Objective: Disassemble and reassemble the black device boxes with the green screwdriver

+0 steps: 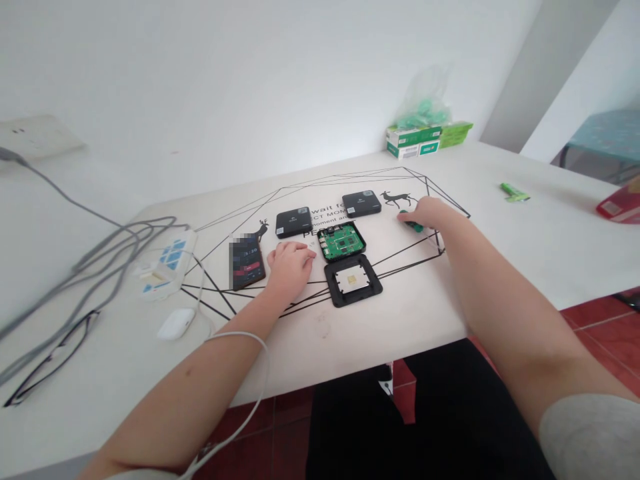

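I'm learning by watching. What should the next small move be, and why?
Perhaps bring the green object at the right hand toward the circuit board: the board lies exposed with the left hand close by, while the object is off to one side.

Short light-grey sleeves [593, 433] — plain cloth, bare forearms [200, 393], black legwear [360, 433]

Your left hand [291, 265] rests, fingers loosely bent, on the white patterned table [295, 353] between a dark rectangular phone [249, 261] and an open square black case [346, 258] holding a green circuit board [345, 241]. Your right hand [431, 212] grasps a small dark-green object [414, 226]. A square black cover [358, 297] with a silver plate [345, 283] lies just nearer you than the case.
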Available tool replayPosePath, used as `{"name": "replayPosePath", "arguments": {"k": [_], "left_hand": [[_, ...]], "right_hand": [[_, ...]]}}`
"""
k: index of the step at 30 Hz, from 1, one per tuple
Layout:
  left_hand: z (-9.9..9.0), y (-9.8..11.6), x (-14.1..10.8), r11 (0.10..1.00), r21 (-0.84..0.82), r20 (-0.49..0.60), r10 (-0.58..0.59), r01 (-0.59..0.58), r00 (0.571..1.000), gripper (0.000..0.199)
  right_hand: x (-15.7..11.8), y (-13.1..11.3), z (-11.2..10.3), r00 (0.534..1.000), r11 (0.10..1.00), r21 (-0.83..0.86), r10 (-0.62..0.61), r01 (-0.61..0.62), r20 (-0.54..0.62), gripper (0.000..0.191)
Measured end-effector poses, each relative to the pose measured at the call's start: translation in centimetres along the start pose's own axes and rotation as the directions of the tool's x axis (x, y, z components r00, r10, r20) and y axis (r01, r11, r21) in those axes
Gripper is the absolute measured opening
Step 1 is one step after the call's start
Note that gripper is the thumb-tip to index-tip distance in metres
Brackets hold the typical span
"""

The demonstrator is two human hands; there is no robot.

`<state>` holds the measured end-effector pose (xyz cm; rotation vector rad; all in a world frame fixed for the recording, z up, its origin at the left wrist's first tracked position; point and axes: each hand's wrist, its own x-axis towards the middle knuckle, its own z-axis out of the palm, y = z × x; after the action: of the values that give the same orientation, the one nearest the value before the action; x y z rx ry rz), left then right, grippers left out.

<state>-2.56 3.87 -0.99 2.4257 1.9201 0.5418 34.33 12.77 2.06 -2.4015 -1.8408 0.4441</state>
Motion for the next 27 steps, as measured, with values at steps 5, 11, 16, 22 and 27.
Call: {"name": "replayPosePath", "arguments": {"k": [5, 11, 16, 22, 27], "left_hand": [[0.2, -0.2, 0.2, 1.000, -0.016, 0.025, 0.013, -0.013, 1.000, 0.024], [0.5, -0.1, 0.2, 1.000, -0.014, 0.035, 0.005, -0.004, 0.999, 0.026], [0.6, -0.1, 0.2, 1.000, -0.013, 0.026, 0.002, -0.001, 1.000, 0.026], [0.9, -0.4, 0.2, 1.000, -0.004, 0.021, 0.002, -0.002, 1.000, 0.026], [0.8, -0.2, 0.2, 1.000, 0.001, 0.025, 0.002, -0.002, 1.000, 0.025]], "right_hand": [[-1.3, -2.3, 0.5, 0.990, 0.984, 0.129, -0.131, 0.123, 0.054, 0.040], [-3.3, -5.5, 2.1, 0.949, 0.413, 0.906, -0.310, 0.088, 0.049, 0.034], [-4.4, -8.5, 4.8, 0.893, 0.091, 0.996, -0.451, 0.024, 0.019, 0.034], [-5.1, -9.5, 5.8, 0.848, 0.106, 0.979, -0.522, 0.175, -0.095, 0.050], [-5.9, -9.5, 5.3, 0.805, 0.131, 0.925, -0.545, 0.357, -0.233, 0.051]]}}
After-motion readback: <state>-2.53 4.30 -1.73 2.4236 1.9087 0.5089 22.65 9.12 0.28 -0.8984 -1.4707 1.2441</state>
